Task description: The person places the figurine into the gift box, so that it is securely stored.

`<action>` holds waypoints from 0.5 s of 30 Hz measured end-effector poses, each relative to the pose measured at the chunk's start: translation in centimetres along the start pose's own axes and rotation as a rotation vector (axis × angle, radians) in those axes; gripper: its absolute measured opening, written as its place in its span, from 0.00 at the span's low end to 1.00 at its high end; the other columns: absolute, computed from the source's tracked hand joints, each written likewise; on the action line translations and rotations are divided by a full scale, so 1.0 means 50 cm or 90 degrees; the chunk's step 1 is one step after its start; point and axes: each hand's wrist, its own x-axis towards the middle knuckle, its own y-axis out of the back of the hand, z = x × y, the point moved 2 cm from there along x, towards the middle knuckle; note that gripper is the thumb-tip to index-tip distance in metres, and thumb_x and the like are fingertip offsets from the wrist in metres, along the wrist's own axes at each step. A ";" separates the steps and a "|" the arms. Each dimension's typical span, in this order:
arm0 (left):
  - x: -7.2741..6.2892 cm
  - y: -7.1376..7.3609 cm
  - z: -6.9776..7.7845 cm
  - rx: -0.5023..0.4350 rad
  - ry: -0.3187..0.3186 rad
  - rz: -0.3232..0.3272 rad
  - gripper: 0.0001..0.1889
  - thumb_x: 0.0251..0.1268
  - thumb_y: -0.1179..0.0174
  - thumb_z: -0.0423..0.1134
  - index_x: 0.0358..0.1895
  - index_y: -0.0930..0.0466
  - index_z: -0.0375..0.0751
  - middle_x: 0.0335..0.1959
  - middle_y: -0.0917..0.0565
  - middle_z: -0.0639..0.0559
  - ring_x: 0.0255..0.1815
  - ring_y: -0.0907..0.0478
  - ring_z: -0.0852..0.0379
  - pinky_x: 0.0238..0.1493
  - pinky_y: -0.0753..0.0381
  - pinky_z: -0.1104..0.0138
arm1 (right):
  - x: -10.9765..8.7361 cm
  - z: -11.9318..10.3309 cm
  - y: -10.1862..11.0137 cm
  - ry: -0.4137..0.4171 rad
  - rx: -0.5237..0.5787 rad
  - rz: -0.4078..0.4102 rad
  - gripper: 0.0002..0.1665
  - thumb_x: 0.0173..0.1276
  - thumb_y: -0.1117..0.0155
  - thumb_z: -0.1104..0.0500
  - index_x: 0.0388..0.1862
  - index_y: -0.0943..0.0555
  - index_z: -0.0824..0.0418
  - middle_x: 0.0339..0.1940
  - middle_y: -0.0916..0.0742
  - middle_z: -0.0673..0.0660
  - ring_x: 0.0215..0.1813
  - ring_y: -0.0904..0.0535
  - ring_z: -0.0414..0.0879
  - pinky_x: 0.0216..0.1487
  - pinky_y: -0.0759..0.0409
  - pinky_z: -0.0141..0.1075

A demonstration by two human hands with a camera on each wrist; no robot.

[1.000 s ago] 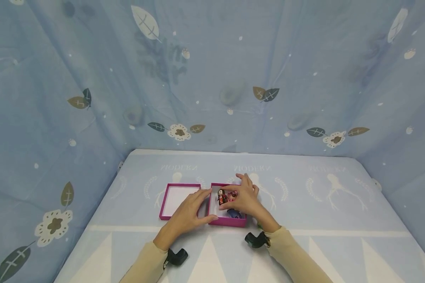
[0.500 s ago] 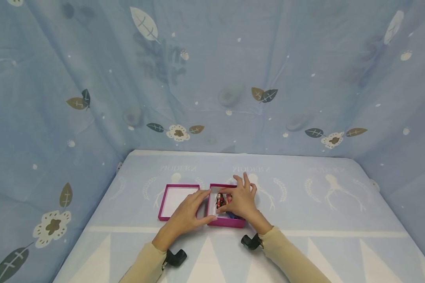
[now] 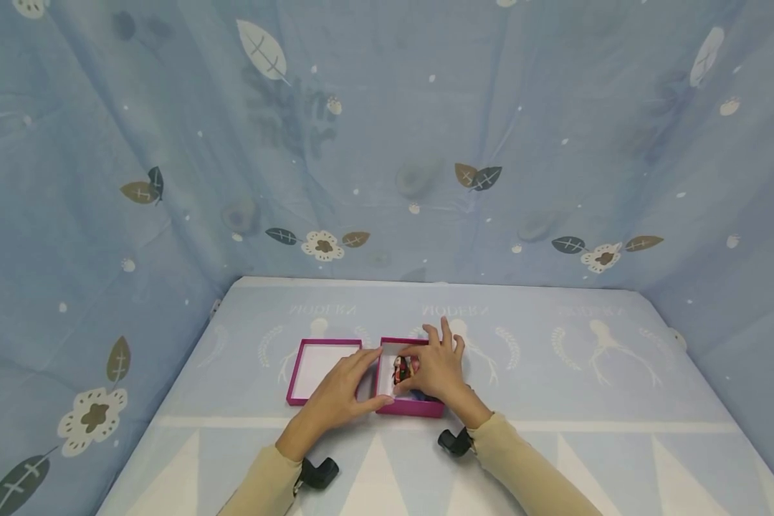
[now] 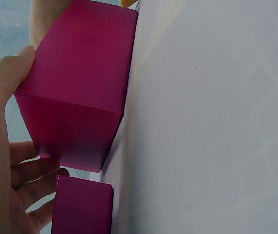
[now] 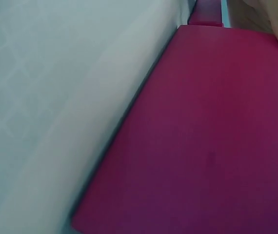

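In the head view, an open magenta box [image 3: 411, 408] with a white inside stands on the table. My left hand [image 3: 337, 390] holds its left side, index fingertip near the far corner and thumb at the near one. The left wrist view shows that thumb on the rim of the magenta box [image 4: 80, 58]. My right hand [image 3: 440, 371] reaches into the box. Its thumb and index finger pinch a small doll figurine [image 3: 400, 370] in red and black at the two ends; the other fingers are raised. A pinkish piece and something blue lie partly hidden under this hand.
A shallow magenta lid [image 3: 299, 371], white inside, lies just left of the box, partly behind my left hand. The table [image 3: 587, 387] has a pale blue and white patterned cover. Blue patterned cloth [image 3: 387, 143] hangs behind and at both sides.
My right hand has shifted slightly left and nearer to me inside the box, and the doll figurine has moved a little the same way. The left hand stays on the box.
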 end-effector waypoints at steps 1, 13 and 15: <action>0.000 -0.001 0.000 0.000 -0.001 0.001 0.46 0.57 0.39 0.69 0.73 0.35 0.43 0.69 0.27 0.47 0.67 0.28 0.46 0.67 0.29 0.48 | 0.000 0.000 0.000 0.001 -0.003 0.000 0.40 0.25 0.16 0.32 0.45 0.12 0.40 0.70 0.28 0.63 0.78 0.52 0.69 0.66 0.46 0.66; -0.001 0.000 -0.001 0.002 -0.001 -0.001 0.46 0.56 0.39 0.69 0.73 0.36 0.44 0.69 0.28 0.48 0.67 0.28 0.47 0.67 0.29 0.48 | -0.005 -0.006 -0.002 0.040 -0.057 0.023 0.43 0.24 0.21 0.26 0.44 0.12 0.41 0.68 0.26 0.63 0.79 0.52 0.69 0.70 0.50 0.69; -0.001 0.000 -0.001 0.003 -0.002 -0.001 0.46 0.56 0.39 0.69 0.73 0.36 0.43 0.69 0.28 0.47 0.67 0.29 0.47 0.67 0.29 0.48 | -0.006 -0.006 -0.004 0.052 -0.067 0.027 0.43 0.24 0.21 0.26 0.44 0.13 0.41 0.68 0.26 0.62 0.79 0.53 0.67 0.70 0.50 0.69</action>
